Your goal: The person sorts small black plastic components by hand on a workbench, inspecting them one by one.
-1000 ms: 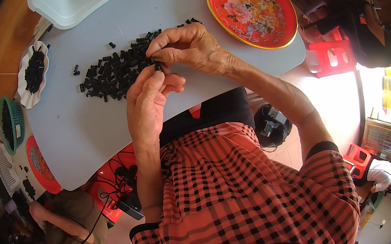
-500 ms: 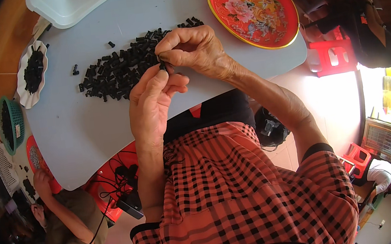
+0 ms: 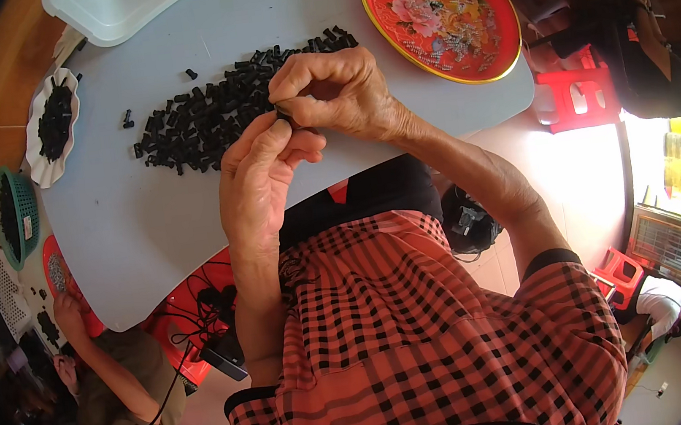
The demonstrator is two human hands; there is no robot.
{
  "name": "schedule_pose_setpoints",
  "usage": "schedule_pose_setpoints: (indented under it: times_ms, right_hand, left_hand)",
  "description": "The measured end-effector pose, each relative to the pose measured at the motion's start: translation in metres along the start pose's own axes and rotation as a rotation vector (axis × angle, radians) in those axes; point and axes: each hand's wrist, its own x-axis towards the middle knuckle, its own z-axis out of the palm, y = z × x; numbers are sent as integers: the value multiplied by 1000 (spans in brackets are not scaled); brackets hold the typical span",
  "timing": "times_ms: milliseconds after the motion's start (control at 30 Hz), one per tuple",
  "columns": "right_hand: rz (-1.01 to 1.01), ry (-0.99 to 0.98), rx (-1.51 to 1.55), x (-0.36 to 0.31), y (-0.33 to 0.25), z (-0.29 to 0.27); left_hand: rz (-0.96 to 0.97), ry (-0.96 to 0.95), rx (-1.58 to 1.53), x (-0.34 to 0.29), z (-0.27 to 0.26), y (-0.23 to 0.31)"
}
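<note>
My left hand (image 3: 258, 176) pinches a small black cylindrical part (image 3: 284, 116) between thumb and forefinger, most of it covered by the fingers. Against that same part my right hand (image 3: 334, 94) closes its thumb and forefinger; whether it also holds a tiny separate piece cannot be made out. Just beyond both hands a heap of short black plastic parts (image 3: 194, 128) spreads over the grey table (image 3: 129, 221). To the right lies a round red tray (image 3: 500, 57) with a gold rim and a flower print, and small shiny metal pieces (image 3: 469, 44) are scattered in it.
A white tub (image 3: 110, 28) stands at the far left. Along the left edge are a scalloped white dish (image 3: 40, 169) of black parts and a green basket (image 3: 28, 213). At lower left another person's arm (image 3: 119, 380) reaches toward a red tray (image 3: 92, 319). Cables (image 3: 198, 302) hang below the table.
Both hands stay pinched together at the small black part, with only slight finger movement. The other person's hand at the left has shifted a little toward the red tray.
</note>
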Motion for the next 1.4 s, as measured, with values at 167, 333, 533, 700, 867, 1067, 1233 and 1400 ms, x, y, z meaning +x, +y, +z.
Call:
schedule_pose_setpoints:
  times_ms: [167,333,533,700,867,1067,1233,1400]
  right_hand:
    - [-21,-38,-65,1,-1,0]
    - [-244,-75,-507,4,-9,2]
    - [-293,-115,-554,1,-10,7]
    - [-373,-118,-650,0,0,8]
    - [-421,-59,-701,-2,1,9]
    - [-480,-77,-698,0,1,7]
    - [-537,-86,-698,-2,3,6]
    - [-590,-2,-734,-5,8,7]
  left_hand:
    - [17,14,19,4,-8,2]
    - [37,122,-1,2,-11,10]
    - [54,133,56,-4,-5,12]
    - [61,138,109,-5,-1,10]
    - [60,148,131,-4,4,11]
    - [44,150,135,-2,1,9]
    - [-7,8,21,-2,-6,3]
    - [15,76,-39,4,-4,-4]
